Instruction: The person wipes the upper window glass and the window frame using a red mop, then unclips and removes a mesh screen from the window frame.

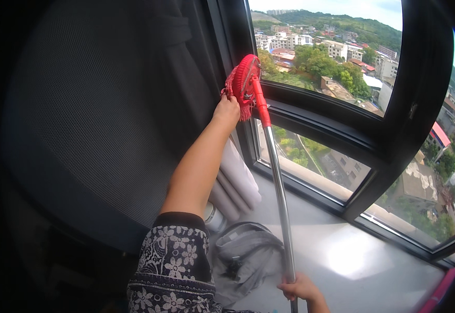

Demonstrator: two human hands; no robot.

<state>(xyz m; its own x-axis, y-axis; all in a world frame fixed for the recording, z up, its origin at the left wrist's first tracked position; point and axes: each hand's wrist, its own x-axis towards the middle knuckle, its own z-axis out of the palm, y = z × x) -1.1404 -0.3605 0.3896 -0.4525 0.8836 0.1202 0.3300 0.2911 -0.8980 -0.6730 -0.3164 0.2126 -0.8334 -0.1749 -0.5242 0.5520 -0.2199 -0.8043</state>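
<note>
A mop with a round red head (247, 84) and a steel pole (277, 168) stands tilted before the window frame. My left hand (227, 110), arm stretched forward, grips the edge of the mop head where red strands hang down. Lower down, the fingers of my right hand (300, 287) are wrapped around the pole. The red plastic joint (262, 103) links the pole to the head. Strands on the far side of the head are partly hidden.
Dark-framed windows (321, 105) rise ahead and to the right. A dark curtain (186, 78) hangs at left. On the pale sill floor (329, 234) lie a bunched grey cloth (251, 254), light rolls (235, 184), a white canister (214, 218) and a pink pole-like item (438, 291).
</note>
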